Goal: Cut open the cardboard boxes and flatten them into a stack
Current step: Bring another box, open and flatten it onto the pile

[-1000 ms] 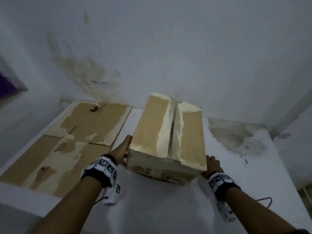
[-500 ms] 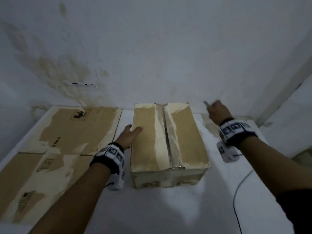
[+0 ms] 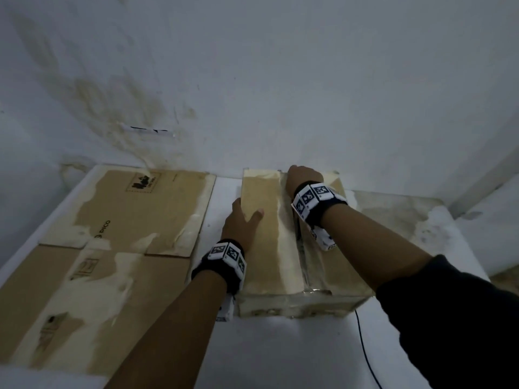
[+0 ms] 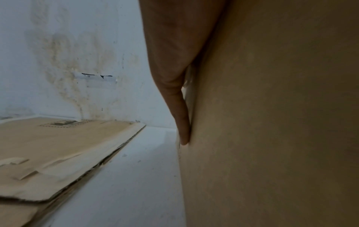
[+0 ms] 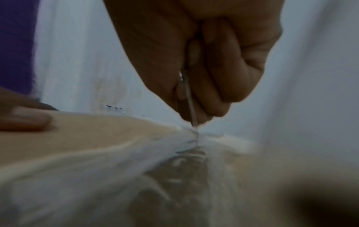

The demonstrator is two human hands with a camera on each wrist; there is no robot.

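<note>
While gripped, blade [image 5: 191, 107] above box [image 3: 264, 248].

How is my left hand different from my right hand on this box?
The left hand lies with straight fingers flat against the cardboard box at its left side, thumb on top; the right hand is curled round a thin blade. The left hand sits midway along the box; the right hand is at the far end, blade tip at the taped centre seam. Both wear marker wristbands and are at the same box.

dim, bluish light throughout; right wrist view blurred, wide-angle edges bowed.
</note>
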